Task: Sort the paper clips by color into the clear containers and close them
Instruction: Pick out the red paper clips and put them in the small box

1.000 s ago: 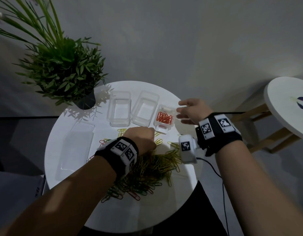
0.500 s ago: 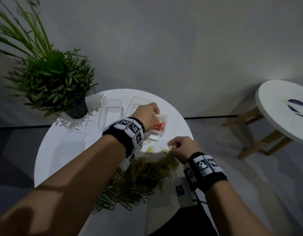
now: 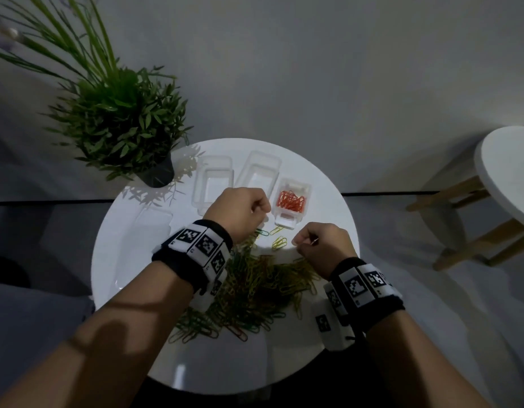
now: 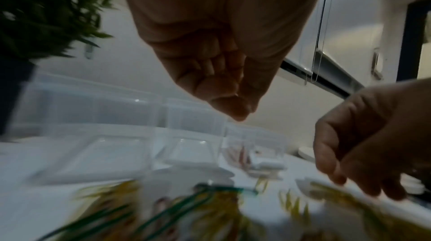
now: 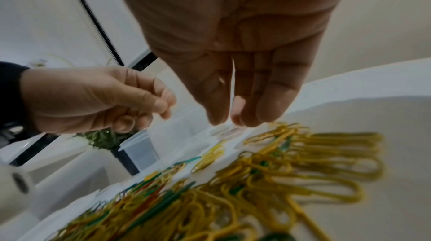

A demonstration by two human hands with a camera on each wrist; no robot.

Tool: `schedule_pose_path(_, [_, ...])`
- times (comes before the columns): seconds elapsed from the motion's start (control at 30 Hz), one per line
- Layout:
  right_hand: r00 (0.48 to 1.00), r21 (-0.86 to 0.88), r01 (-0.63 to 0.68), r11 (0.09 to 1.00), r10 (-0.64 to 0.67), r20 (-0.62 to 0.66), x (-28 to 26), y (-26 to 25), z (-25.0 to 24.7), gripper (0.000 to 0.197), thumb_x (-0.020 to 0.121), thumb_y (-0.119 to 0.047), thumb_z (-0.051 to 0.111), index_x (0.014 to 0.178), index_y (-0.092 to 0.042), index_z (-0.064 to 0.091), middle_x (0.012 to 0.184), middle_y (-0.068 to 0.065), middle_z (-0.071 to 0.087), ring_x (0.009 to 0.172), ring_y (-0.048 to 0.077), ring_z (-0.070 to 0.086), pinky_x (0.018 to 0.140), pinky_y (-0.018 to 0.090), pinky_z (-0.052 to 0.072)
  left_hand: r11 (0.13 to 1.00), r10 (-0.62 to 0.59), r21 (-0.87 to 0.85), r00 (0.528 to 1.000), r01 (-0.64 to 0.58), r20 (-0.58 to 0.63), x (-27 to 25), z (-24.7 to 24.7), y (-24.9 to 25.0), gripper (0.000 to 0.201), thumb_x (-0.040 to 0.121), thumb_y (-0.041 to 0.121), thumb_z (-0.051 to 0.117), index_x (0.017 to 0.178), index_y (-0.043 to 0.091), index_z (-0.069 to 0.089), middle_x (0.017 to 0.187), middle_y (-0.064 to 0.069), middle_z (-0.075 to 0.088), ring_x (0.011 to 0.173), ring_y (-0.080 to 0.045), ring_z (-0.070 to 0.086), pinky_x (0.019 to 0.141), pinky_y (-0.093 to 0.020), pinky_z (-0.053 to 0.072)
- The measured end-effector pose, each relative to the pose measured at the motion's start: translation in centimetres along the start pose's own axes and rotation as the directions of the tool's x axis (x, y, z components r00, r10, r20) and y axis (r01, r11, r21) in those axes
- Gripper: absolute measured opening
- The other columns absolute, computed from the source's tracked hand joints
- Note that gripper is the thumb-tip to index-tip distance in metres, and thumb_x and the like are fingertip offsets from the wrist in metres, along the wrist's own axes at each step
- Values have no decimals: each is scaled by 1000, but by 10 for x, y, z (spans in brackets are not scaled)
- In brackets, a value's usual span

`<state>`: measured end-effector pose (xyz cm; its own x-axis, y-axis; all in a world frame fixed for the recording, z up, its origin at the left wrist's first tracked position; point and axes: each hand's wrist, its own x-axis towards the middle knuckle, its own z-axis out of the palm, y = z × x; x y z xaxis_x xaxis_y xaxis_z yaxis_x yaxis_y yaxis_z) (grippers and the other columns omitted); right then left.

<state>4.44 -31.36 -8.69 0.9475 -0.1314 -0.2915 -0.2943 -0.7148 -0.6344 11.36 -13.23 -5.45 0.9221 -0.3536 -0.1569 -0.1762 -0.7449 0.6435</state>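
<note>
A tangled pile of yellow, green and red paper clips (image 3: 263, 287) lies in the middle of the round white table (image 3: 225, 363). At the back stand two empty clear containers (image 3: 213, 184) (image 3: 259, 172). To their right a smaller container (image 3: 285, 223) holds red clips (image 3: 290, 200). My left hand (image 3: 263, 209) hovers left of the small container with its fingers curled in; the left wrist view shows nothing in them (image 4: 235, 108). My right hand (image 3: 297, 244) is at the pile's far right edge, thumb and fingertips (image 5: 217, 116) pinched on what looks like a thin clip.
A potted green plant (image 3: 119, 122) stands at the table's back left. A clear lid (image 3: 150, 231) lies flat on the left side. A few loose yellow clips (image 3: 280, 241) sit between my hands. A second white table (image 3: 508, 178) on wooden legs is at the right.
My left hand has drawn back from over the red-clip container toward the pile. My right hand came down from beside that container to the pile's edge and stays there, pinched.
</note>
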Motion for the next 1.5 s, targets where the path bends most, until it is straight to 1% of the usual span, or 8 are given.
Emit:
schedule_pose_path(0.2, [967,-19,117,993,-118,-227,-1,-22,-1,21,85,-14,59,103,-24,66,85,-1,65,82,23,62,77,32,51,980,-165,116,986,160,32,-36,-6,-50,18,83,17,58,86,29,71,82,13,70,86,-11,63,80,-29,52])
schedule_pose_path(0.33, [987,-242,71,968,-104,-124,14,-30,-1,33,90,-14,57,121,-25,60,111,6,66,102,27,60,87,31,48,972,-180,154,984,175,15,-42,-3,-58,25,85,22,60,107,32,69,99,7,67,98,-17,60,86,-31,50])
schedule_pose_path(0.43, [985,-301,68,951,-113,-134,16,-32,3,25,91,-16,57,113,-21,65,110,7,67,101,27,60,86,31,47,957,-155,257,986,136,55,-40,-2,-61,34,87,27,63,121,30,64,115,3,61,110,-19,57,90,-33,48])
schedule_pose_path(0.7, [985,-285,112,952,-144,-95,-2,-34,8,17,89,-15,60,97,-22,73,98,5,72,92,23,63,79,25,47,960,-112,270,987,77,117,-52,-10,-75,26,90,29,61,115,32,68,119,5,63,115,-20,56,96,-36,47])
schedule_pose_path(0.97, [964,-242,231,942,-256,-77,-29,-47,24,21,88,-17,64,107,-25,70,99,0,71,87,20,65,80,25,49,942,-29,334,985,-29,169,-58,-9,-74,26,88,39,63,113,34,69,116,5,59,114,-19,52,87,-32,46])
schedule_pose_path(1.13, [969,-286,243,927,-247,25,-34,-55,43,15,90,-23,61,100,-29,70,96,-1,71,87,19,64,82,32,54,897,38,426,981,-117,191,-54,-2,-69,14,92,30,56,93,26,70,107,2,56,105,-20,52,78,-36,49])
schedule_pose_path(1.3, [974,-335,227,915,-206,95,-33,-68,52,18,90,-17,57,101,-23,71,98,4,72,94,22,64,85,31,52,994,-99,-31,992,102,81,-51,-8,-83,16,88,20,58,76,26,65,85,8,67,86,-14,62,80,-31,51])
schedule_pose_path(1.5, [973,-320,223,921,-189,133,-18,-86,64,18,88,-16,60,102,-18,72,101,6,72,100,23,62,89,28,48,784,-181,-574,972,236,152,-60,-15,-79,6,89,3,62,85,7,64,69,-6,66,54,-9,57,53,-19,48])
